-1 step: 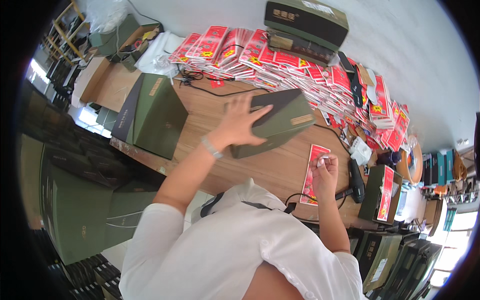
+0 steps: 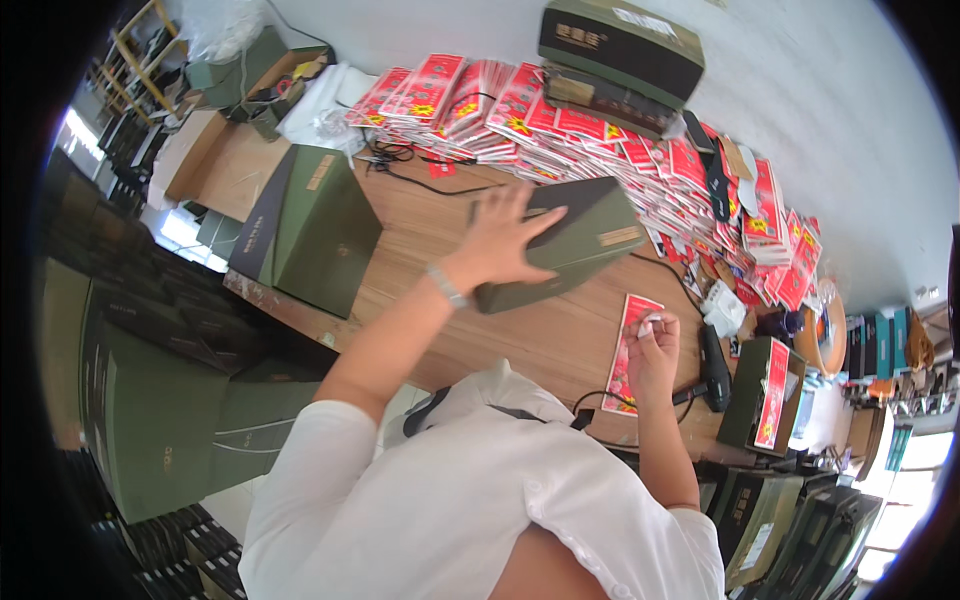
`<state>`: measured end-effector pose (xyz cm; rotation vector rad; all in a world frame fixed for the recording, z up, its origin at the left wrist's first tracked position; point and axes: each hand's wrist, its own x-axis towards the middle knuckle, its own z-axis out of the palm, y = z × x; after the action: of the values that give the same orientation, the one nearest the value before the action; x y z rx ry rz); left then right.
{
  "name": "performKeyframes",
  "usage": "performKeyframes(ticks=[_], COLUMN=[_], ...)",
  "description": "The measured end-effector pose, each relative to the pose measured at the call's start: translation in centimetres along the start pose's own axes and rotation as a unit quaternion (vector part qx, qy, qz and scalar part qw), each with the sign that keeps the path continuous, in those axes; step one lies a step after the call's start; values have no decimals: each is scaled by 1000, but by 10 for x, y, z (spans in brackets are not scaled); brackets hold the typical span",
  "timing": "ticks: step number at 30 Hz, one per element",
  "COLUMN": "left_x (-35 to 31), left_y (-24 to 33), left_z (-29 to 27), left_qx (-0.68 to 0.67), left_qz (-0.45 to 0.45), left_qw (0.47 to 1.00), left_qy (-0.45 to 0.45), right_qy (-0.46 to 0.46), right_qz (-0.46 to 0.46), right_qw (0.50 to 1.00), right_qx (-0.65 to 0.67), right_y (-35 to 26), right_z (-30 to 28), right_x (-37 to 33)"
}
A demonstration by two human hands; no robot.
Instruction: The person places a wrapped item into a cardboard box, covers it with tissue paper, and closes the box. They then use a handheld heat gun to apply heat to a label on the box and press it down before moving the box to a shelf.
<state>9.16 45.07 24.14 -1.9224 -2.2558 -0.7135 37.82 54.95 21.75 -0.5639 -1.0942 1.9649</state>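
A dark green and black carton sits at an angle on the wooden table in front of me. My left hand lies against its near left side with fingers and thumb spread wide. Lower right, my right hand is closed, pinching a small white piece whose kind I cannot make out. Below that hand, partly covered by it, a red printed packet lies flat on the table. Another green carton stands to the left of my left hand.
Red packets lie heaped along the wall, with two stacked cartons behind. A black hair dryer and its cord lie at the right, beside an open green box. More cartons stand lower left.
My left hand and the carton under it have shifted slightly to the right. The right hand keeps its pinch on the white piece. The whole view has moved a little.
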Motion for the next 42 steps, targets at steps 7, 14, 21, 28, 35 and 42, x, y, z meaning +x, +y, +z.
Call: performKeyframes(ticks=[7, 14, 21, 28, 35, 42], left_x=[13, -125, -186, -171, -175, -178], left_y=[-25, -149, -203, -136, -50, 6], left_z=[-3, -146, -174, -164, -152, -127], left_qx=[-245, 253, 148, 158, 95, 18], left_qz=[-76, -475, -543, -393, -153, -78], left_qw=[891, 843, 823, 905, 978, 993], left_qy=[376, -2, -79, -48, -102, -92], right_qy=[-7, -28, -117, -97, -134, -200], right_qz=[-11, 33, 98, 121, 28, -86], right_qw=[998, 996, 982, 960, 897, 850], right_qx=[-63, -82, -110, -234, -420, -480], right_y=[10, 34, 42, 14, 4, 36], right_z=[9, 8, 59, 91, 121, 142], right_x=[-6, -17, -4, -5, -16, -28])
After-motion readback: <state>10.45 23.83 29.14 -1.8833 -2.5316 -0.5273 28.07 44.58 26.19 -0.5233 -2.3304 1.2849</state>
